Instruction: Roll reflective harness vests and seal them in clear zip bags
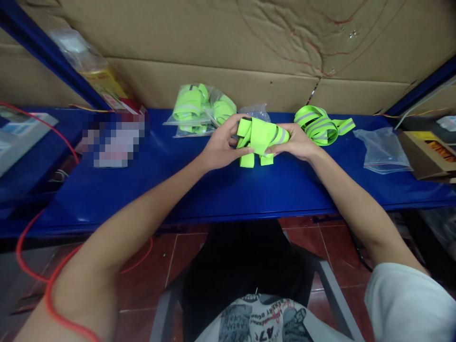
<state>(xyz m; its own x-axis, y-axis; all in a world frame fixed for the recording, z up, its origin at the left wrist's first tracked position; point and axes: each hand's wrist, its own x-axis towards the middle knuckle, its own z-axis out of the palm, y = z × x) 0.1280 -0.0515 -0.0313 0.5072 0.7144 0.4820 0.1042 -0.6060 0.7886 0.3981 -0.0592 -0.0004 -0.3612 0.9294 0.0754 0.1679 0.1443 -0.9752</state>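
Between my two hands, above the blue table point(213, 190), is a folded bundle of neon-yellow reflective strap point(261, 137) with grey stripes and short ends hanging down. My left hand point(224, 147) grips its left side, thumb across the front. On the right side my right hand point(297, 140) pinches it, with the thumb near the lower front edge. Just behind my right hand lies a loose coil of the same reflective strap point(317, 124). Clear bags of folded straps point(190, 107) sit behind my left hand. Another crumpled clear bag point(254, 113) is partly hidden by the held bundle.
To the right lie clear zip bags point(384, 147) and an open cardboard box point(431, 154). A bottle with a yellow label point(96, 71) stands at the back left. A red cable point(50, 280) runs past my left arm. Cardboard point(213, 42) lines the back.
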